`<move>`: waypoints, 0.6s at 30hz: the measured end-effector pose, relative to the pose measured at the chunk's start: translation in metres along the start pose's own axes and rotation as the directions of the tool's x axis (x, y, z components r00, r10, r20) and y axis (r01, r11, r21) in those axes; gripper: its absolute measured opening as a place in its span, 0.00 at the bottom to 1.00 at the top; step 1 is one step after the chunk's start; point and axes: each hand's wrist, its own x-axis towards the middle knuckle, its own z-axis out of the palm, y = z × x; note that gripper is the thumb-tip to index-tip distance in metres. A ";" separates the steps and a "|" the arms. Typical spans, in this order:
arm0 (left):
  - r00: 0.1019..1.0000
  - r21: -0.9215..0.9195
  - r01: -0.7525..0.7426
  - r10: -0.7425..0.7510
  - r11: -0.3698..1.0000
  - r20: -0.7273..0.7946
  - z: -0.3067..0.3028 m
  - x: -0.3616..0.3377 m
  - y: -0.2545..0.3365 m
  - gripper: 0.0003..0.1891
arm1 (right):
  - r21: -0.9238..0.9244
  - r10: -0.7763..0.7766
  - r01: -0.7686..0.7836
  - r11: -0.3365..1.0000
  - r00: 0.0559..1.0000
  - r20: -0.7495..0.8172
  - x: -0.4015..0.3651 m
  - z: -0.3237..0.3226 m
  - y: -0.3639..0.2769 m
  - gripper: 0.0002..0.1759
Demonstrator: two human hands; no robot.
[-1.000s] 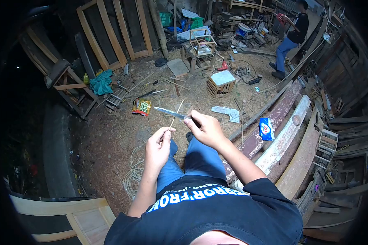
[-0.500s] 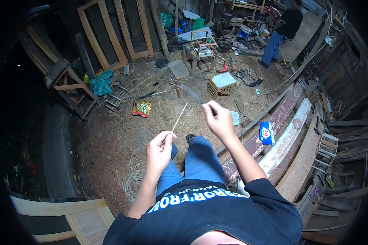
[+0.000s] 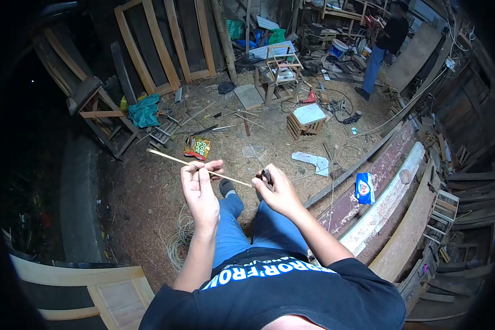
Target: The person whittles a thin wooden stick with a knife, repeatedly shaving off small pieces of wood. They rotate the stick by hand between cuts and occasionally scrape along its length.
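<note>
A thin, pale bamboo stick (image 3: 170,157) slants across in front of my body, its far end up to the left. Pinched between the thumb and fingers of my left hand (image 3: 199,190), it runs down rightward to my right hand (image 3: 278,191). That hand is closed round the dark handle of a knife (image 3: 267,176), whose thin blade points up and away. My right thumb and fingertips are right at the stick's lower right end. Both hands are above my legs.
Shavings cover the ground, with a snack packet (image 3: 197,147), a coil of cane strips (image 3: 180,236) and a slatted crate (image 3: 305,122). Long planks (image 3: 382,190) bearing a blue packet (image 3: 364,188) lie to the right. A person (image 3: 388,44) stands at the back right.
The stick has swung from upright to slanting left, its lower right end now at my right hand. My right hand has come down and left with the knife, closer to my left hand.
</note>
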 end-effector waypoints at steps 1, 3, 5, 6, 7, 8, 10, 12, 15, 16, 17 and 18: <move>1.000 -0.018 0.007 -0.008 1.000 -0.007 -0.005 0.001 -0.005 0.04 | 0.032 -0.023 0.023 0.999 1.000 -0.022 0.001 0.004 -0.001 0.17; 0.999 -0.053 0.012 -0.015 0.999 -0.049 -0.006 0.000 -0.007 0.05 | 0.088 0.020 -0.020 0.996 1.000 -0.006 0.001 0.006 -0.011 0.16; 0.996 -0.083 0.014 -0.021 0.996 -0.081 -0.007 0.000 -0.009 0.06 | 0.180 0.046 -0.051 0.982 0.999 0.028 0.003 0.010 -0.006 0.16; 0.995 -0.079 0.021 -0.029 0.997 -0.091 -0.009 0.000 -0.009 0.05 | 0.225 0.059 -0.068 0.972 0.997 0.045 0.003 0.011 -0.005 0.16; 0.994 -0.075 0.029 -0.036 0.997 -0.100 -0.010 0.000 -0.010 0.05 | 0.220 0.051 -0.062 0.974 0.997 0.058 0.005 0.011 -0.006 0.16; 0.993 -0.073 0.034 -0.042 0.997 -0.108 -0.012 0.000 -0.012 0.05 | 0.163 0.043 -0.053 0.985 0.997 0.060 0.006 0.007 -0.008 0.15; 0.985 0.027 -0.029 0.033 0.999 -0.169 -0.023 0.000 -0.018 0.20 | 0.047 0.027 -0.030 0.998 0.998 0.064 0.010 -0.002 -0.016 0.15; 0.893 0.340 -0.202 0.315 0.919 -0.322 -0.021 -0.005 -0.021 0.30 | -0.007 -0.004 0.004 1.000 1.000 0.019 0.016 -0.008 -0.022 0.16; 0.809 0.806 -0.341 0.588 0.485 -0.011 -0.026 -0.009 0.003 0.46 | -0.101 -0.056 0.064 0.993 0.996 0.074 0.022 -0.018 -0.021 0.16; 0.775 0.880 -0.386 0.615 0.277 0.147 -0.028 -0.011 0.011 0.46 | -0.101 -0.060 0.070 0.992 0.994 0.094 0.023 -0.021 -0.023 0.16; 0.829 0.874 -0.433 0.479 0.221 0.290 -0.031 -0.012 0.017 0.40 | -0.100 -0.060 0.072 0.992 0.991 0.117 0.021 -0.023 -0.024 0.17; 0.848 0.887 -0.452 0.352 0.088 0.397 -0.027 -0.013 0.027 0.25 | -0.119 -0.065 0.081 0.990 0.990 0.128 0.020 -0.025 -0.024 0.17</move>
